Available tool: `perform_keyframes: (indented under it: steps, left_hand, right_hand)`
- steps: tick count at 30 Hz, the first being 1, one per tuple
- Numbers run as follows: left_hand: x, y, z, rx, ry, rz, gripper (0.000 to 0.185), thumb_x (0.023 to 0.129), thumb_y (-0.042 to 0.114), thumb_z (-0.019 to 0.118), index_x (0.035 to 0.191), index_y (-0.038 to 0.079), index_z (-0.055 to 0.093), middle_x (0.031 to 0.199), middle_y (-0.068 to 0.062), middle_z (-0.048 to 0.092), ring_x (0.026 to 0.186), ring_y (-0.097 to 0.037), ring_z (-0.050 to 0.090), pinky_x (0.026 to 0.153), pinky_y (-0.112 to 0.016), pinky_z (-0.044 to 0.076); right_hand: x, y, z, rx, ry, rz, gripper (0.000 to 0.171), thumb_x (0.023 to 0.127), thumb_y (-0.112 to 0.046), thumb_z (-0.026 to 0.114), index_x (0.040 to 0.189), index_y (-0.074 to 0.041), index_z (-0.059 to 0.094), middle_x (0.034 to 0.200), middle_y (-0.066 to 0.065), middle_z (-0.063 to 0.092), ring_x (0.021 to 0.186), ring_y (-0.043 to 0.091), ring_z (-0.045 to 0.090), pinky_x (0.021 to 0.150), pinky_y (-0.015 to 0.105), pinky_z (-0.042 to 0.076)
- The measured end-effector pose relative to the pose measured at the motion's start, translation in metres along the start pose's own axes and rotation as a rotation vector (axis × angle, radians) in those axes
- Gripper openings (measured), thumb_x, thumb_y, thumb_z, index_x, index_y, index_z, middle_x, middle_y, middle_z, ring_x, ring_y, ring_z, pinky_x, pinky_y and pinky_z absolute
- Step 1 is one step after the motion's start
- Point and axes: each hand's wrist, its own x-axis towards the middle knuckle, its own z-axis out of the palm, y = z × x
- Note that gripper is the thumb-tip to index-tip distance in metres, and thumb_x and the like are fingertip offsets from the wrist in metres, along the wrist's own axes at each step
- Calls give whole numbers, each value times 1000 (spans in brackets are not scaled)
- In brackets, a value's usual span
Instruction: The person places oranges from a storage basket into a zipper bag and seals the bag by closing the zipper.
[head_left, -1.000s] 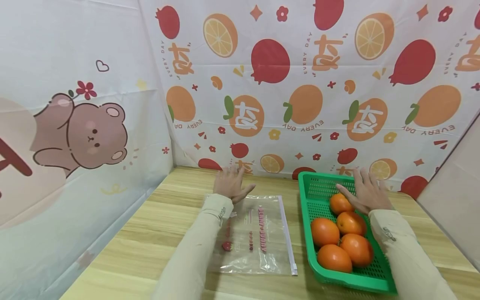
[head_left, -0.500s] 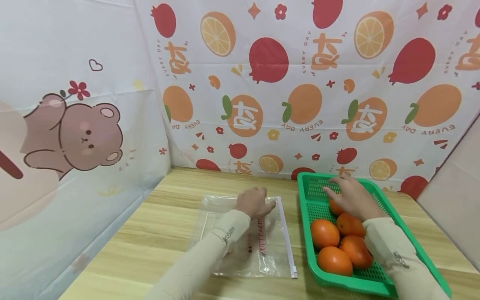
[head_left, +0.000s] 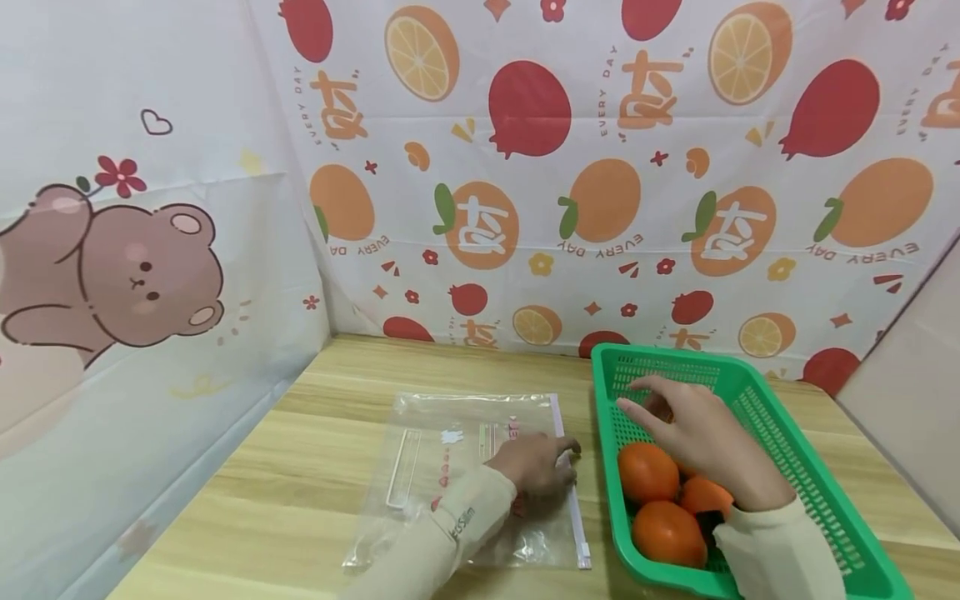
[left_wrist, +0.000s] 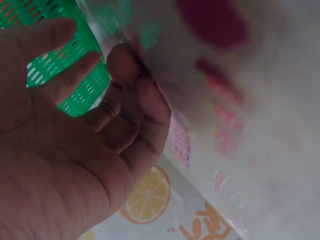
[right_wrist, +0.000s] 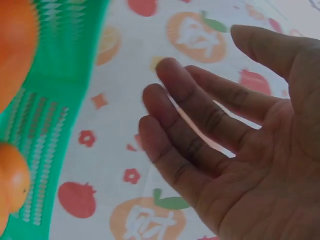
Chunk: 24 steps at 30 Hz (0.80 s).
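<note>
Your left hand (head_left: 538, 468) sits on the clear zip bag (head_left: 465, 475), fingers curled at its zipper edge (head_left: 567, 483) near the basket side; the left wrist view shows fingertips (left_wrist: 145, 95) bent against the plastic, pinching it. The bag lies flat on the wooden table (head_left: 300, 467), just left of the green basket (head_left: 810, 467). Pink print on the bag is too blurred to read. Your right hand (head_left: 697, 437) hovers over the oranges (head_left: 647, 471) in the basket, fingers spread and relaxed; the right wrist view confirms an open palm (right_wrist: 260, 165) holding nothing, with basket mesh and two oranges at the left edge. Only the head view shows the whole layout. The backdrop cloth (head_left: 600, 167) reads "EVERY DAY" among orange and pomegranate prints; a bear cloth (head_left: 127, 267) hangs on the left.
</note>
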Motion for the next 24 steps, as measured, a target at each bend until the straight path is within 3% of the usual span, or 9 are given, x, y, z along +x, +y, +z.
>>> perform_keyframes:
  steps: [8, 13, 18, 24]
  left_hand:
    - [2, -4, 5, 22, 27, 31, 24, 94, 40, 68, 113, 26, 67, 104, -5, 69, 95, -24, 66, 75, -41, 55]
    - [6, -4, 3, -45, 46, 41, 16, 94, 36, 69, 99, 21, 65, 88, 2, 67, 81, -17, 64, 69, -35, 52]
    - [10, -9, 0, -138, 120, 45, 18, 91, 24, 73, 77, 18, 63, 69, 9, 57, 62, -8, 53, 58, -26, 46]
    - [8, -20, -21, -270, 196, 49, 23, 81, 12, 80, 66, 16, 64, 62, 10, 57, 56, -5, 50, 58, -23, 46]
  right_hand:
    - [-3, -13, 5, 48, 10, -1, 41, 101, -41, 62, 124, -9, 68, 88, -11, 69, 82, 8, 63, 75, 38, 54]
    - [-4, -15, 6, 55, 17, 4, 42, 101, -42, 61, 126, -8, 68, 88, -11, 69, 87, 11, 63, 76, 42, 55]
    - [-5, -17, 4, 28, 36, 23, 46, 100, -47, 60, 129, -12, 68, 90, -13, 68, 91, 13, 60, 76, 41, 52]
    - [-4, -20, 6, 37, 31, 3, 45, 100, -43, 62, 129, -9, 67, 91, -10, 69, 89, 11, 62, 77, 40, 54]
